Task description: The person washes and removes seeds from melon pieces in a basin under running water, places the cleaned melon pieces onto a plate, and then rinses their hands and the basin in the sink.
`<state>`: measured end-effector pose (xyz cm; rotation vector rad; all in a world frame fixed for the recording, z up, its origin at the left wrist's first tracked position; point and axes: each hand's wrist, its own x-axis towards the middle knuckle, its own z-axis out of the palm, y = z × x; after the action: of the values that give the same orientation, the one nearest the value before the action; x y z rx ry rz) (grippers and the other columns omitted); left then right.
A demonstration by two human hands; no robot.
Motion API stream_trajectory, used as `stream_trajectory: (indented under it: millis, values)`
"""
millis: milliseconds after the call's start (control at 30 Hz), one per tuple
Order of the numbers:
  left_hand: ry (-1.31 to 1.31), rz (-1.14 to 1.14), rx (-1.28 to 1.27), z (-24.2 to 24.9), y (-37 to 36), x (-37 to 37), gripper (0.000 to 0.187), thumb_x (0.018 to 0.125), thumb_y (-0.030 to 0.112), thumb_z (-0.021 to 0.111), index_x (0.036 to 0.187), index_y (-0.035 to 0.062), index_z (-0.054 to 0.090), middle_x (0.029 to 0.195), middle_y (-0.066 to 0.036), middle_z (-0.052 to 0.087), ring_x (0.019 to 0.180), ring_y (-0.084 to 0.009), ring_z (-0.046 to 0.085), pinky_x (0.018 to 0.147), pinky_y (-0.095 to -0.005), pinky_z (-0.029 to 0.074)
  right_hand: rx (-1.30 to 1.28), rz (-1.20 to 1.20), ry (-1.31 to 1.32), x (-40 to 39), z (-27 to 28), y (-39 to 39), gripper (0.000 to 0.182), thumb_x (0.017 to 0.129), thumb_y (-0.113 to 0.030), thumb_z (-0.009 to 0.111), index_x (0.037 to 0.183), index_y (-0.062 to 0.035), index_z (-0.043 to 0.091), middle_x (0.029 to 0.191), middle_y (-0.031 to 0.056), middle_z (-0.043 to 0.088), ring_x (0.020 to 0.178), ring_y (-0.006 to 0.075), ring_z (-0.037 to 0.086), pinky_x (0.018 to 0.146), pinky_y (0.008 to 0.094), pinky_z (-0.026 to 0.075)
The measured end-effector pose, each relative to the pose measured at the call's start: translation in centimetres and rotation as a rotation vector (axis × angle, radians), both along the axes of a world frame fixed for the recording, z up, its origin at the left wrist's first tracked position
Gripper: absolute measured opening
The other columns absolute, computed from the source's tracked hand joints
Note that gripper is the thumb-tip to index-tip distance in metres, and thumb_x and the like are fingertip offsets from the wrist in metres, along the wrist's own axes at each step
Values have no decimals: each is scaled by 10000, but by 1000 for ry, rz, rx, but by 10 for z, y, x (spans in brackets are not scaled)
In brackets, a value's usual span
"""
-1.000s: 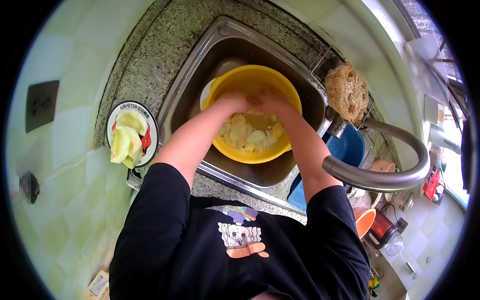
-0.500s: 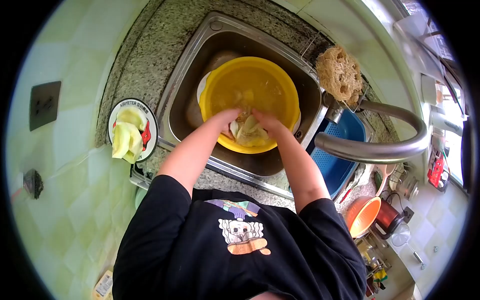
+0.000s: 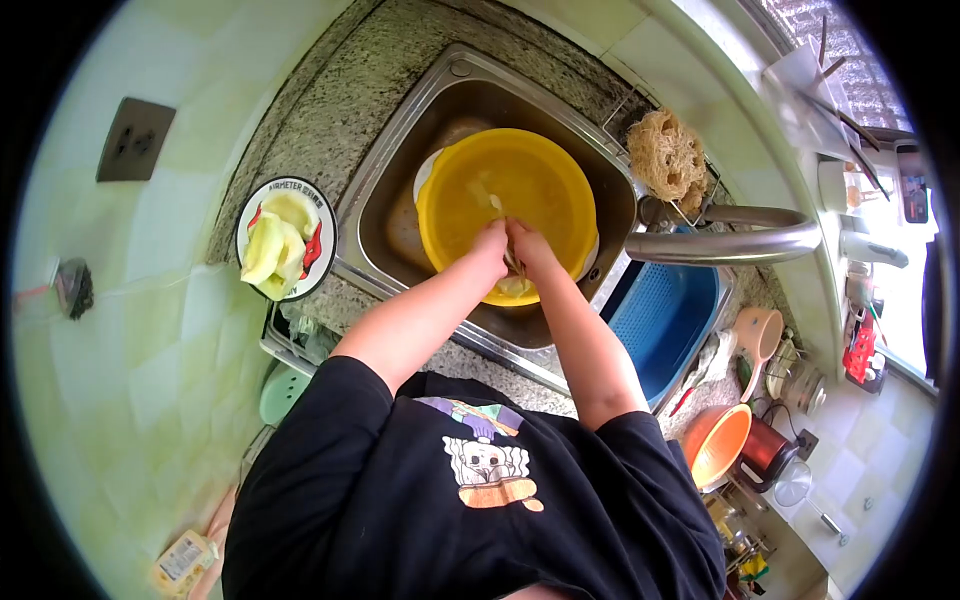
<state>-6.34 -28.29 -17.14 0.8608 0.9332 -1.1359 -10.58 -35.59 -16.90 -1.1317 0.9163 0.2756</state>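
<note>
Hands together over the near rim of a yellow basin (image 3: 540, 165), centre of the frame. Left hand (image 3: 489, 243) curled shut, right hand (image 3: 529, 246) curled shut beside it, knuckles touching, both closed on a clump of pale cabbage leaves (image 3: 514, 285) showing just below the fists at the basin's lower edge. More pale pieces loose inside the basin, higher up near its middle. Basin seated in a steel sink (image 3: 400, 150), which fills the upper centre and is set into a speckled granite counter (image 3: 310, 110).

Left of the sink, on the counter's edge: a round printed plate (image 3: 320, 225) with pale green cabbage wedges (image 3: 272, 250) on it. Right of the basin: a curved steel tap (image 3: 730, 243) reaching across the frame, and just above it a tan loofah scrubber (image 3: 668, 152) resting in a wire rack. Under the tap, a blue colander (image 3: 665, 320) in the second bowl of the sink. Lower right: an orange bowl (image 3: 722, 440) beside a dark red kettle (image 3: 765, 450). Black sleeves and printed shirt across the bottom of the frame.
</note>
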Motion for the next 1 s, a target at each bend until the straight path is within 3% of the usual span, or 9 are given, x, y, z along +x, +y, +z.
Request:
stream_trajectory:
  millis: [200,400,600,733,867,933,1000]
  values:
    - [-283,155,-22,68,-16,-4,267,925,319,431,1132,150,435,1065,-115,526,944,-300,528,680,-533,477,-227,4,-112,6,58,-12,362,895,-273,491,1120,1,561,951,111,623,830,169,572,727,272,456]
    - [-315,205,-129,103,-19,-10,296,928,313,434,1148,114,439,1082,-120,523,938,-283,529,717,-477,484,-281,32,-194,2,89,-20,366,900,-273,482,1141,-6,550,971,100,618,837,161,566,733,269,451]
    - [-407,205,-148,126,-10,-18,264,929,317,427,1107,122,448,1046,-114,521,910,-273,528,699,-470,480,-362,79,-243,-4,122,-9,341,900,-279,478,1102,-18,565,880,86,616,781,144,552,690,260,446]
    - [-417,163,-135,120,-8,-20,249,919,357,425,1057,155,475,1008,-83,543,900,-257,534,684,-493,473,-602,134,-365,-11,119,-5,350,888,-288,473,1069,-8,579,909,149,635,827,222,589,748,327,457]
    - [-452,47,-108,152,1,-27,277,918,375,404,1089,168,474,1078,-86,531,944,-298,536,695,-531,466,-597,109,-366,-20,132,0,349,883,-303,465,1056,-25,587,953,169,629,899,274,595,798,343,449]
    - [-408,-5,-149,128,-2,-22,306,922,387,387,1118,166,465,1111,-93,521,975,-321,529,695,-549,464,-609,151,-366,-19,123,-5,366,882,-322,452,1062,-32,586,977,170,625,912,288,593,809,352,447]
    - [-412,-69,-152,133,-3,-21,351,926,416,345,1165,179,442,1178,-102,489,1053,-341,489,739,-599,428,-561,157,-354,-16,110,-9,388,879,-339,438,1083,-41,579,1017,176,616,962,304,582,837,361,436]
